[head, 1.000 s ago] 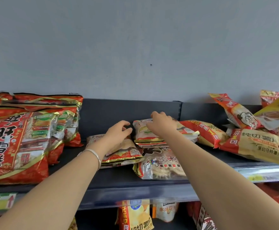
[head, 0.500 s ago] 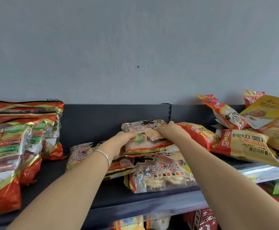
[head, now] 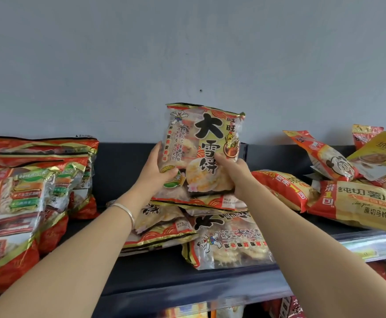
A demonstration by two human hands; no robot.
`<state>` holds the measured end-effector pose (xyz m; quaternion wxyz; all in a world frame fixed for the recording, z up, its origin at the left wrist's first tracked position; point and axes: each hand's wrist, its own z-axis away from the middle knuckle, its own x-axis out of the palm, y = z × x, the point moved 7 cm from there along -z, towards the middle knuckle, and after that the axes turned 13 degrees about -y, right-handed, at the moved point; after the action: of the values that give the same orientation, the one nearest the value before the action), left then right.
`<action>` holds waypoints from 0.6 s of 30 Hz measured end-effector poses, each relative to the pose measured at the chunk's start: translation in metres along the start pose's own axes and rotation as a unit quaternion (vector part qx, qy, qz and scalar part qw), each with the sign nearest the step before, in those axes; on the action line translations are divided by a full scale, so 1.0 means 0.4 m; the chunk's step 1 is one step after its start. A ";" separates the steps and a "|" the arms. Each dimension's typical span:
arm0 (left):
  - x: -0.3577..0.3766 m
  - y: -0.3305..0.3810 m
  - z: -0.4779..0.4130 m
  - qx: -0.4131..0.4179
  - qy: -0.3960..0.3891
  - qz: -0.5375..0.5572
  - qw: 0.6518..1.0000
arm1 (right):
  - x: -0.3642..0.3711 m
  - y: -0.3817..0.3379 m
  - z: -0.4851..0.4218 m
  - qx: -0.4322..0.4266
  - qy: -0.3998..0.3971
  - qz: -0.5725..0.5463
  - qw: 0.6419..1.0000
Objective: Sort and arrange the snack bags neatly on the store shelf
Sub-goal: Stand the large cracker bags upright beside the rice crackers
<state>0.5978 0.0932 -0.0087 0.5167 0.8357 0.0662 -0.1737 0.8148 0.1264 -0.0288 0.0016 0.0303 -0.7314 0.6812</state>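
Observation:
A rice cracker bag (head: pixel 204 143) with big black characters stands upright above the dark shelf (head: pixel 176 269), its front facing me. My left hand (head: pixel 157 173) grips its lower left edge and my right hand (head: pixel 233 171) its lower right corner. Under it lie three more of the same bags: one just below (head: pixel 217 203), one to the left (head: pixel 162 228), one in front (head: pixel 231 244).
Large red rice cracker bags (head: pixel 24 198) are stacked at the left of the shelf. A loose heap of red and yellow chip bags (head: pixel 352 200) lies at the right. A grey wall rises behind. More snacks (head: pixel 288 306) show on the shelf below.
Both hands closed on the top flat bag, lifted it off the pile and tipped it upright with its front toward me. The view shifted slightly.

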 end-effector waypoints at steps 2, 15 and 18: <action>-0.037 -0.032 0.014 -0.028 0.017 -0.003 0.999 | 0.037 -0.012 -0.014 -0.031 -0.002 0.004 1.000; -0.182 -0.303 0.179 -0.354 0.042 -0.040 0.933 | 0.123 -0.017 -0.004 -0.076 0.131 0.024 0.988; -0.181 -0.321 0.187 -0.370 0.063 -0.007 0.927 | 0.127 -0.009 0.000 -0.069 0.140 0.036 0.987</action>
<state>0.4766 0.0904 -0.1211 0.7827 0.5941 0.1635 -0.0876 0.7643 0.1240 -0.0232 0.0822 -0.0918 -0.7695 0.6266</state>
